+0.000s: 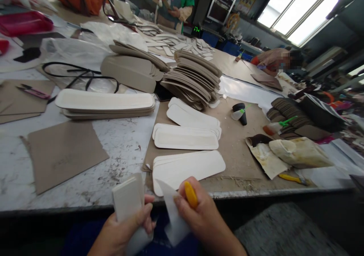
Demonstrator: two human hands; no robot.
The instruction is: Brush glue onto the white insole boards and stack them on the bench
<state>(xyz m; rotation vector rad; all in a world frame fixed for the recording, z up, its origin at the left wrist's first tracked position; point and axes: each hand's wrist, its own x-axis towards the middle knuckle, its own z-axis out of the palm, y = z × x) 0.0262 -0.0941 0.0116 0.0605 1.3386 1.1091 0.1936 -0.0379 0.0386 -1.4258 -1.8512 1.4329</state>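
My left hand (129, 225) is closed around a small stack of white strips (128, 199), held upright at the table's front edge. In my right hand (196, 206) is a thin, translucent white sheet (172, 210), pinched at its edge and blurred. The same hand grips a tool by its yellow handle (191, 194); its working end is hidden. Just beyond my hands, fanned white rounded strips (187, 168) lie on brown board, with a second group (186, 139) and a third group (193, 113) behind them.
To the left lie a stack of white-topped strips (105, 99), a brown sheet (66, 153) and pink-handled snips (34, 92). Tall piles of brown pieces (193, 77) stand behind. At right are a yellow brush (292, 178), a stained bag (298, 151) and a bottle (277, 127). Two people work farther back.
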